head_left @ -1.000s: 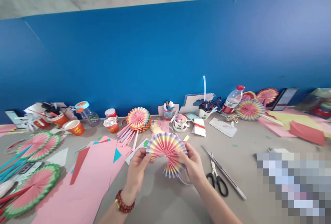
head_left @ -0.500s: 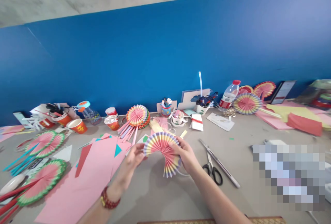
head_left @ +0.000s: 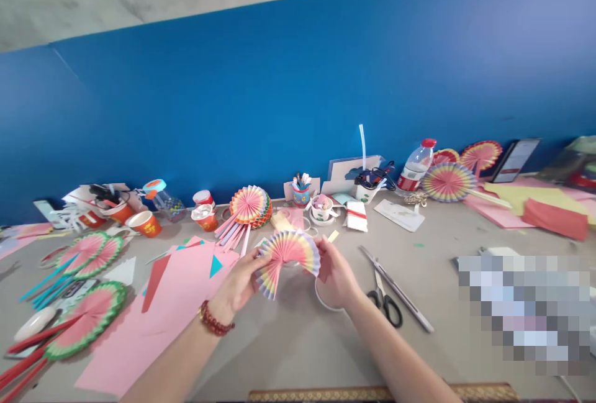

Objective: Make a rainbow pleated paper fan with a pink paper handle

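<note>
A pleated paper fan (head_left: pixel 291 251), pink in the middle with yellow and lavender bands at its edge, is held up over the grey table between both hands. It is part-way spread, in an arch. My left hand (head_left: pixel 244 276), a red bead bracelet at its wrist, pinches the fan's left part. My right hand (head_left: pixel 336 272) grips the right end of the pleats. Beneath the right hand, a white ring-shaped thing (head_left: pixel 326 300) shows in part. Scissors (head_left: pixel 385 303) with black handles and a long silver cutter-like tool (head_left: pixel 403 297) lie to the right of that hand.
Pink paper sheets (head_left: pixel 153 328) and green-edged fans (head_left: pixel 88 322) lie on the left. Finished fans (head_left: pixel 251 207), paper cups (head_left: pixel 145 223), a pen cup (head_left: pixel 300 192) and a bottle (head_left: pixel 415 167) line the blue partition (head_left: pixel 298 105). A blurred-out object (head_left: pixel 516 310) is at right.
The spread part of the fan has swung: its folded-down end was under my right hand and now hangs by my left. My left hand has moved in onto the pleats.
</note>
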Tool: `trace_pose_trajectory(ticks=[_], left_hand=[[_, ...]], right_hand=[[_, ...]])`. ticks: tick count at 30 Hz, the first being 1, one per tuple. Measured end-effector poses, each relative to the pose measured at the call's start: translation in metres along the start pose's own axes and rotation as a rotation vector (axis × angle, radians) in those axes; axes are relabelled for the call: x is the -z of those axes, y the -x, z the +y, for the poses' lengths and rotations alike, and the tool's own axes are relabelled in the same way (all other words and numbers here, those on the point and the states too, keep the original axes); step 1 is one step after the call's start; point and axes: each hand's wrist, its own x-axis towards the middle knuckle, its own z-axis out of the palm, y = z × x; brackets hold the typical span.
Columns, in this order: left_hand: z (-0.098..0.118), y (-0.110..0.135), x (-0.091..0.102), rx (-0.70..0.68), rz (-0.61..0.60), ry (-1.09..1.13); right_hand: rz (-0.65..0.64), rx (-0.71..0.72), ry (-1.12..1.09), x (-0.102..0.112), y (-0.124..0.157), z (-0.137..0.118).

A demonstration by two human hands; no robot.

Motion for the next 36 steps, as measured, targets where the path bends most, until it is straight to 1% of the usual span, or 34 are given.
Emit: trace_pose_trajectory(ticks=[2,7,9,12,19,22,27,30,33,36], left_hand=[[-0.005,0.000,-0.003,-0.031,0.028,0.099],[-0.019,0.010,-0.018,-0.038,0.006,0.240],[-0.024,0.016,-0.023,-0.059,-0.017,0.233],[-0.030,0.024,-0.028,-0.106,-0.048,0.202],[-0.032,0.027,-0.028,-0.114,-0.059,0.135],[-0.031,0.026,-0.028,-0.106,-0.110,0.152],[-0.029,0.023,-0.023,-0.029,-0.151,0.165],[-0.029,0.018,-0.014,0.036,-0.177,0.205],[-0.034,0.013,-0.001,0.117,-0.207,0.241],[-0.039,0.008,0.008,0.145,-0.247,0.290]], right_hand=[[0.012,0.053,-0.021,-0.001,0.000,0.004],[-0.129,0.196,0.098,-0.011,0.009,0.017],[-0.145,0.247,0.115,-0.013,0.011,0.020],[-0.132,0.274,0.110,-0.013,0.010,0.023],[-0.105,0.312,0.064,-0.008,0.007,0.029],[-0.102,0.310,0.063,-0.005,0.006,0.031],[-0.048,0.295,0.067,-0.006,0.009,0.027],[-0.028,0.258,0.064,-0.009,0.013,0.022],[-0.036,0.195,0.074,-0.011,0.016,0.018],[-0.052,0.111,0.061,-0.011,0.017,0.019]])
